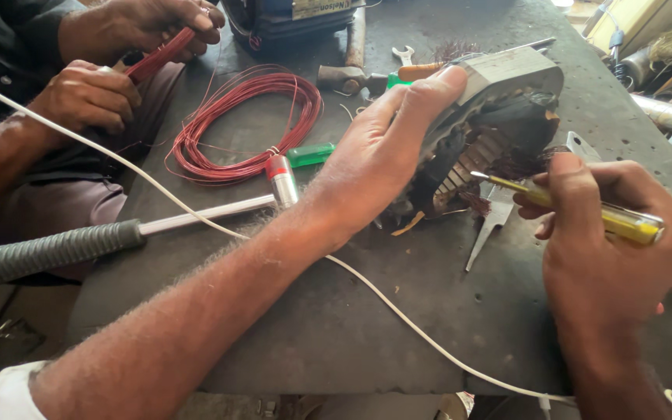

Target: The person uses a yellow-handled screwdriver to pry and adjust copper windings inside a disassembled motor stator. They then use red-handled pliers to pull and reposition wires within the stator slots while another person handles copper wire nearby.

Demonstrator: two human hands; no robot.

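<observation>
A grey metal motor stator [499,117], blocky with slotted laminations and dark burnt windings, is held tilted on the rough dark bench [336,311] by the left hand [386,152], whose fingers are wrapped over its upper edge. A yellow-handled screwdriver [585,211] is gripped in the closed right hand [612,249]; its long axis runs left-right, and the tip points left into the slots. A coil of red wire [243,124] lies well apart.
</observation>
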